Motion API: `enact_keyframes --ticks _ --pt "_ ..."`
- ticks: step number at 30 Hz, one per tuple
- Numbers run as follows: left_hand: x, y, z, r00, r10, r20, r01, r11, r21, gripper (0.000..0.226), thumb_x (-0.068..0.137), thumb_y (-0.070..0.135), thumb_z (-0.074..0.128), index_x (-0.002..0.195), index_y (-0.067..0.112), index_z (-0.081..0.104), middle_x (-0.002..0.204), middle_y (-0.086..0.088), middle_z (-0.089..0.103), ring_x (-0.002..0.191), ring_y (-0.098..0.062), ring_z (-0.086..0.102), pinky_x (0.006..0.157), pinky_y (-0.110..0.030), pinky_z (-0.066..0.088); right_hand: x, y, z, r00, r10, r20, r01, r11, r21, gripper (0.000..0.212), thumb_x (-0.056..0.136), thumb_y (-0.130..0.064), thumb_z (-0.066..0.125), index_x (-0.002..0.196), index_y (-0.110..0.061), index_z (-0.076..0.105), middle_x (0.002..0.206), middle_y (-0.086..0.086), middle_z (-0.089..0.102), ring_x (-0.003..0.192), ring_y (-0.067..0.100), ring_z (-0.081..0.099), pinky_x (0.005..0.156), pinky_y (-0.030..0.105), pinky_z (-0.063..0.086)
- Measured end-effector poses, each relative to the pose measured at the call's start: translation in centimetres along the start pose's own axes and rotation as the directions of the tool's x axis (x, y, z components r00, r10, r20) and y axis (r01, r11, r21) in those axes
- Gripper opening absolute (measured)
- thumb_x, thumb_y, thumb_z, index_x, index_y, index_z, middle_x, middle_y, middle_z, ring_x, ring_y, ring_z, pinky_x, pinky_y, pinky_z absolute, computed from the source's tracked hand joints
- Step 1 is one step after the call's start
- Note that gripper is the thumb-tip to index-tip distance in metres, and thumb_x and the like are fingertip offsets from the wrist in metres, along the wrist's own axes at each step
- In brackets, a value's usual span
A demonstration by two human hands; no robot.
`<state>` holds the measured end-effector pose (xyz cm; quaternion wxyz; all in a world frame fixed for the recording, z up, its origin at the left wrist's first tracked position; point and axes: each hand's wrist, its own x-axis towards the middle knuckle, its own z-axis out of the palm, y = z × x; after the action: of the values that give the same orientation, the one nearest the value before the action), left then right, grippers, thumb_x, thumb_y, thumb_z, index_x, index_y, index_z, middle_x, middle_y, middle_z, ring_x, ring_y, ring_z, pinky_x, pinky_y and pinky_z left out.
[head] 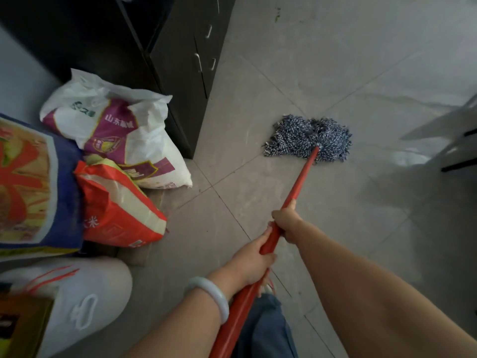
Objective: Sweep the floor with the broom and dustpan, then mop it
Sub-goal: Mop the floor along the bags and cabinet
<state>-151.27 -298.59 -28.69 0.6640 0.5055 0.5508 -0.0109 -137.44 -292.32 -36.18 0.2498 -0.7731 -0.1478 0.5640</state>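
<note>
A string mop with a blue-and-white head [308, 137] lies spread on the grey tiled floor [335, 73], just right of a dark cabinet. Its red handle [299, 182] runs down toward me. My right hand [287, 223] grips the handle further along, thumb pointing up the shaft. My left hand [251, 262], with a pale bangle on the wrist, grips the handle just below it. No broom or dustpan is in view.
A dark cabinet [180, 81] with white handles stands at upper left. Beside it lie a white-and-purple sack [116, 135], an orange rice bag [116, 205], a blue-and-orange sack [33, 187] and a white bag [85, 298]. Dark furniture legs [462, 161] stand at right. Wet sheen marks the floor at right.
</note>
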Motion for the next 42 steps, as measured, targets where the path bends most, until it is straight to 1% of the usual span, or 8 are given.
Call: enact_keyframes --ticks 4,8,11,17,20,25,33,42 --pt "-3.4 -3.9 -1.7 1.0 0.003 -0.007 -0.004 0.995 -0.101 0.068 0.097 0.022 0.051 0.143 0.058 0.017 0.081 -0.016 0.064 0.067 -0.028 0.063 0.059 -0.038 0.049 -2.2 1.9 4.2 0.999 0.028 0.029 -0.028 1.0 0.005 0.072 0.088 -0.005 0.051 0.148 -0.024 0.015 0.13 0.023 0.05 0.071 0.021 0.055 0.063 0.039 0.052" --pt "-8.3 -9.2 -4.7 0.994 -0.038 -0.104 0.028 0.995 -0.098 0.067 0.096 0.018 0.053 0.143 0.057 0.024 0.078 -0.017 0.062 0.062 -0.024 0.06 0.059 -0.035 0.046 -7.0 2.9 10.7 0.97 0.169 0.175 -0.162 0.985 -0.054 0.089 0.093 -0.008 0.045 0.145 -0.043 -0.017 0.103 0.015 0.058 0.069 0.021 0.06 0.064 0.037 0.058" --pt "-10.6 -11.5 -6.6 0.979 -0.056 -0.198 0.03 0.991 -0.132 0.067 0.096 0.018 0.054 0.141 0.059 0.025 0.072 -0.011 0.065 0.053 -0.018 0.057 0.054 -0.033 0.043 -8.7 2.6 14.9 0.951 0.166 0.261 -0.142 0.984 -0.109 0.093 0.093 -0.009 0.044 0.142 -0.045 -0.026 0.11 0.015 0.057 0.086 0.026 0.066 0.076 0.039 0.059" --pt "-9.3 -9.7 -7.2 0.945 -0.09 -0.314 0.051 0.99 -0.13 0.072 0.097 0.013 0.049 0.143 0.06 0.018 0.051 -0.001 0.052 0.046 -0.018 0.052 0.043 -0.03 0.044 -6.2 -0.6 17.5 0.907 0.109 0.406 0.006 0.962 -0.273 0.09 0.092 -0.011 0.046 0.146 -0.041 -0.021 0.12 0.018 0.054 0.105 0.03 0.062 0.092 0.044 0.053" --pt "-7.5 -6.6 -7.1 0.944 -0.115 -0.308 0.069 0.985 -0.157 0.072 0.099 0.013 0.048 0.143 0.059 0.017 0.055 -0.002 0.051 0.048 -0.018 0.051 0.04 -0.028 0.043 -3.9 -1.9 16.7 0.915 -0.005 0.404 0.084 0.981 -0.177 0.081 0.087 -0.008 0.05 0.149 -0.035 0.006 0.133 0.021 0.05 0.101 0.03 0.058 0.094 0.051 0.05" --pt "-2.4 0.9 -3.1 0.962 -0.084 -0.261 0.048 0.989 -0.142 0.072 0.1 0.013 0.046 0.144 0.059 0.012 0.061 -0.003 0.052 0.046 -0.011 0.051 0.044 -0.027 0.045 1.1 -4.6 8.9 0.93 0.08 0.36 -0.011 0.982 -0.19 0.089 0.09 -0.012 0.044 0.145 -0.045 -0.018 0.108 0.01 0.051 0.1 0.031 0.065 0.085 0.046 0.057" --pt "11.9 14.9 11.1 0.991 0.009 -0.135 -0.035 0.981 -0.192 0.076 0.098 0.014 0.041 0.14 0.066 0.005 0.063 0.0 0.052 0.048 -0.012 0.049 0.048 -0.028 0.047 12.9 -8.9 -14.6 0.985 0.047 0.168 -0.009 0.975 -0.224 0.088 0.091 -0.005 0.042 0.149 -0.039 -0.015 0.094 0.013 0.053 0.065 0.024 0.06 0.065 0.04 0.056" --pt "17.0 17.6 13.2 0.999 0.01 -0.048 -0.02 0.972 -0.233 0.072 0.096 0.013 0.049 0.142 0.061 0.02 0.06 -0.005 0.052 0.044 -0.013 0.047 0.045 -0.026 0.042 15.9 -9.5 -20.7 0.999 0.019 0.042 -0.011 0.98 -0.2 0.079 0.088 -0.006 0.052 0.15 -0.029 0.007 0.119 0.019 0.055 0.099 0.038 0.063 0.086 0.05 0.053"
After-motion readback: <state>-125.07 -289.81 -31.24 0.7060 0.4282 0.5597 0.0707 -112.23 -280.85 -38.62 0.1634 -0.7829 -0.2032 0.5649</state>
